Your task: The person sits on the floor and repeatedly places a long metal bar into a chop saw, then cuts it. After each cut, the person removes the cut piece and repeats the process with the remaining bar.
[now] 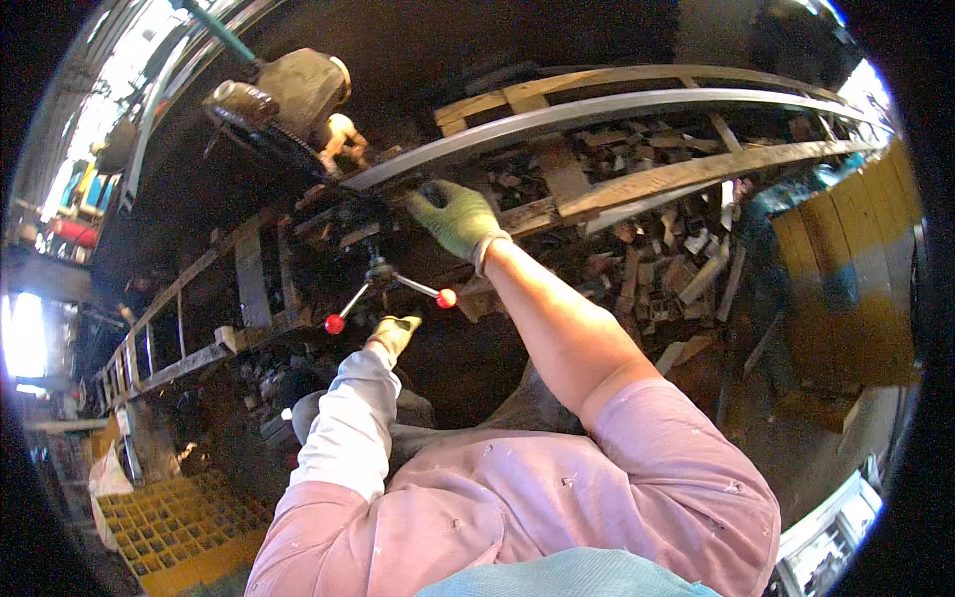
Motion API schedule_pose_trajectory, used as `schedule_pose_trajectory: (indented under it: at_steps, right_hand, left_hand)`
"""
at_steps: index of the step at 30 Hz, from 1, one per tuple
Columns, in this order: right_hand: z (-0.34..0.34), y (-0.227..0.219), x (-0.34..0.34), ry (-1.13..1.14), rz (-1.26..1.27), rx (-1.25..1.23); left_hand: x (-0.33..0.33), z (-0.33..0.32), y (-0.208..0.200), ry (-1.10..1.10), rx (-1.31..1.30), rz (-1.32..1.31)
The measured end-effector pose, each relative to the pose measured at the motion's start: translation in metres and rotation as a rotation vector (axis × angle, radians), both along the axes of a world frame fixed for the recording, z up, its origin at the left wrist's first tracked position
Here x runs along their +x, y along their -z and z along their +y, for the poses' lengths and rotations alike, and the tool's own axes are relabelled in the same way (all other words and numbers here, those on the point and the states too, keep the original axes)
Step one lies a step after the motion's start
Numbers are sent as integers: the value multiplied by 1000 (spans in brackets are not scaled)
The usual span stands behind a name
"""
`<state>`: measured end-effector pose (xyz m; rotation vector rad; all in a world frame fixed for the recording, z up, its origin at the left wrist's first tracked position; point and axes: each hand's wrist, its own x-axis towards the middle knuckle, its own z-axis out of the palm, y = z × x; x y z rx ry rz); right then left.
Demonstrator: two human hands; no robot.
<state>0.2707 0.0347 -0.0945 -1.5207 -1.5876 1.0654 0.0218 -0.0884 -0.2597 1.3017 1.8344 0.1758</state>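
My left hand [396, 336], in a yellow-green glove, is closed just in front of a spoked clamp handle with red ball ends. One red ball [335, 324] is to its left, another [447, 298] to its right; the handle's hub [378, 273] lies beyond. What the fingers hold, if anything, is hidden. My right hand [455, 217], gloved alike, reaches farther out, its fingers curled with a dark gap by the thumb. It is close to the near side of a long grey metal bar [597, 107]; I cannot tell whether it touches the bar.
Beyond the bar's left end stands a cutting machine with a tan motor housing [303, 85]. A long wooden-railed frame [696, 171] runs right, with scattered offcuts [676, 269] around it. Yellow panels [846, 269] stand at right; a yellow grid crate [179, 522] lies lower left.
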Motion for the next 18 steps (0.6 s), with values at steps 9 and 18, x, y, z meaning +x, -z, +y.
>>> schedule_pose_trajectory:
  at_steps: [9,18]
  right_hand:
    - [2,-22,-17,53,142,-87]
    - [17,4,-13,-41,102,-108]
  left_hand:
    - [6,20,-241,74,268,-183]
    - [-49,152,-185,96,205,354]
